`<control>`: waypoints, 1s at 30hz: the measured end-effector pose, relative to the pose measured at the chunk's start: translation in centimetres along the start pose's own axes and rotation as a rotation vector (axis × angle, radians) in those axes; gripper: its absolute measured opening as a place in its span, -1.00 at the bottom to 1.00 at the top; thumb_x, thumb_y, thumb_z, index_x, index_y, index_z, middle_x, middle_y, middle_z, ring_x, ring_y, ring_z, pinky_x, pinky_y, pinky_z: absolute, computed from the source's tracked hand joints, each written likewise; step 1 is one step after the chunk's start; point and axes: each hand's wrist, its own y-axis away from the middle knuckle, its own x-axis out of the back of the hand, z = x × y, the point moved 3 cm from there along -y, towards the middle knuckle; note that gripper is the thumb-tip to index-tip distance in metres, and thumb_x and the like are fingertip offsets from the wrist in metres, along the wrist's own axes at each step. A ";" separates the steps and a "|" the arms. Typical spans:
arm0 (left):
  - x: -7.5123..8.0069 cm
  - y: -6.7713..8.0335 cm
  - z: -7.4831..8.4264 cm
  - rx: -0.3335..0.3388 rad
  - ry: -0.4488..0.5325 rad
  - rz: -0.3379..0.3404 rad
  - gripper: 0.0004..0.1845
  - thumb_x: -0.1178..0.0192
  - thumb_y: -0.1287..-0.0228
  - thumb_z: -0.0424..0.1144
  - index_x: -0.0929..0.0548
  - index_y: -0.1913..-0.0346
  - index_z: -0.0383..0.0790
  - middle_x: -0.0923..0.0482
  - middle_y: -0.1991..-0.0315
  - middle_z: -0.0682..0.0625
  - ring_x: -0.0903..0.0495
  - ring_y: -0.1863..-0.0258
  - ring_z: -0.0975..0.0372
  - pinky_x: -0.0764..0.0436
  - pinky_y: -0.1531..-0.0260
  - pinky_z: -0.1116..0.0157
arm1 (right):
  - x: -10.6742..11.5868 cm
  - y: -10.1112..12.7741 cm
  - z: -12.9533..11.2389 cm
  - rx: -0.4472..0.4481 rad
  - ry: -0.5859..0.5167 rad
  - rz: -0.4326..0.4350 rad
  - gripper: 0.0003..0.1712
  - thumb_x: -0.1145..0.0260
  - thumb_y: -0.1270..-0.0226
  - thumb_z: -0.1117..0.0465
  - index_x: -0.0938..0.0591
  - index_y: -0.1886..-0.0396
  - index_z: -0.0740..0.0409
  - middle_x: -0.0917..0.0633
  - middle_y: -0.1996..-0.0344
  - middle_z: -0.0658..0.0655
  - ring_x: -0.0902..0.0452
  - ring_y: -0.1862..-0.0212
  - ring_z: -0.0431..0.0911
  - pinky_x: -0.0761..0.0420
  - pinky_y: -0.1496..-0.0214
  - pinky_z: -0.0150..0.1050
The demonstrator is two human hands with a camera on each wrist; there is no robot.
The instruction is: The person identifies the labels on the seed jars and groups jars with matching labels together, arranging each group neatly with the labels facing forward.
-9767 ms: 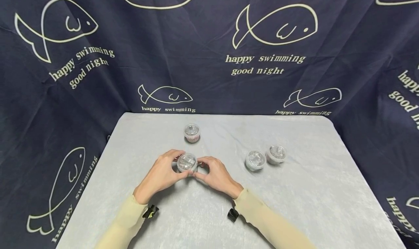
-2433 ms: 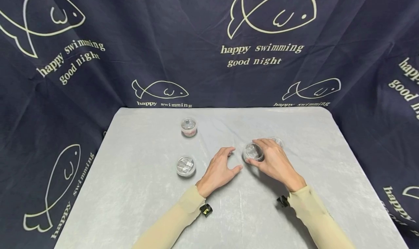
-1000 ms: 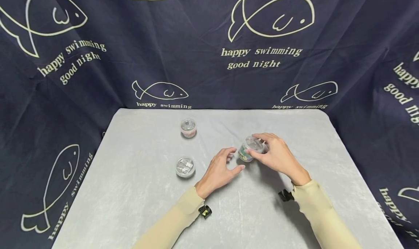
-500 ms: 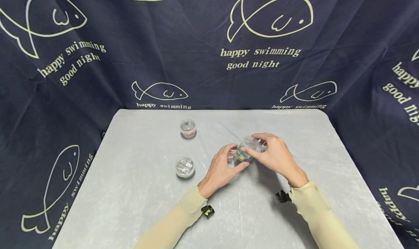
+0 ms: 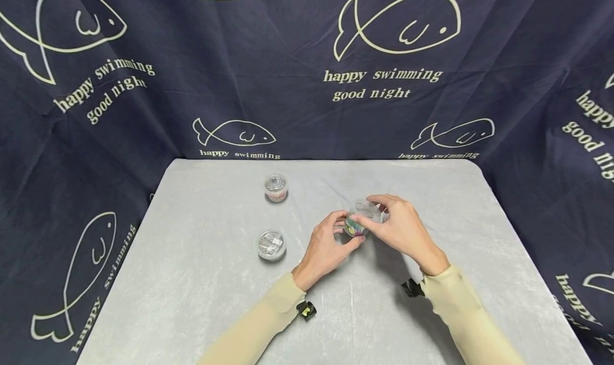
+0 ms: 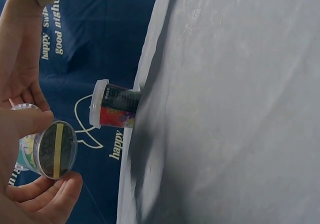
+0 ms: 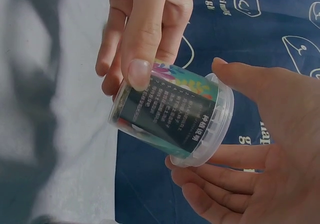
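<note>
Both hands hold one small clear plastic tub [image 5: 356, 225] with a colourful label, above the table and tilted. My right hand [image 5: 408, 229] grips it around the lid end, as the right wrist view shows with the white-rimmed lid [image 7: 220, 126]. My left hand [image 5: 326, 250] pinches the base end between thumb and fingers. Through the base, dark contents and a yellow strip [image 6: 58, 151] show in the left wrist view. Another lidded tub [image 6: 116, 105] with a black and red label stands on the table beyond, mostly hidden behind my right hand in the head view.
Two more lidded tubs stand left of the hands on the grey-white tabletop [image 5: 192, 280]: a pinkish one [image 5: 276, 189] farther back and a clear-lidded one [image 5: 271, 245] nearer. A dark blue fish-print curtain [image 5: 297, 88] hangs behind and at both sides.
Earlier, both hands held the near left tub, which now stands released. My right hand has since lifted and tilted another tub leftward, and my left hand has closed on its base.
</note>
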 end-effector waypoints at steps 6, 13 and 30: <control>0.3 0.1 -0.1 -0.007 0.029 -0.006 -0.36 -0.58 -0.28 -0.10 -0.58 -0.35 -0.18 -0.71 -0.16 -0.05 -0.76 -0.07 0.24 -0.72 -0.17 0.25 | 0.2 0.0 0.0 0.013 -0.009 -0.020 -0.32 -0.57 -0.33 -0.20 -0.76 -0.20 0.22 -0.80 -0.04 0.20 -0.70 0.10 0.05 -0.68 0.16 0.00; 0.7 0.3 -0.5 0.018 0.084 -0.033 -0.35 -0.56 -0.30 -0.05 -0.60 -0.37 -0.18 -0.75 -0.12 -0.05 -0.77 -0.04 0.25 -0.70 -0.19 0.25 | 0.6 -0.1 0.2 0.032 -0.068 -0.092 -0.35 -0.56 -0.37 -0.14 -0.75 -0.22 0.23 -0.80 -0.09 0.18 -0.70 0.07 0.08 -0.71 0.03 0.04; 1.4 0.1 -0.2 0.129 0.136 -0.084 -0.32 -0.48 -0.33 0.11 -0.61 -0.41 -0.14 -0.78 -0.08 0.00 -0.79 -0.03 0.27 -0.69 -0.19 0.26 | 0.9 -0.7 1.4 -0.028 -0.190 -0.192 -0.43 -0.50 -0.45 -0.09 -0.73 -0.28 0.17 -0.79 -0.13 0.13 -0.67 -0.01 0.06 -0.67 -0.10 0.14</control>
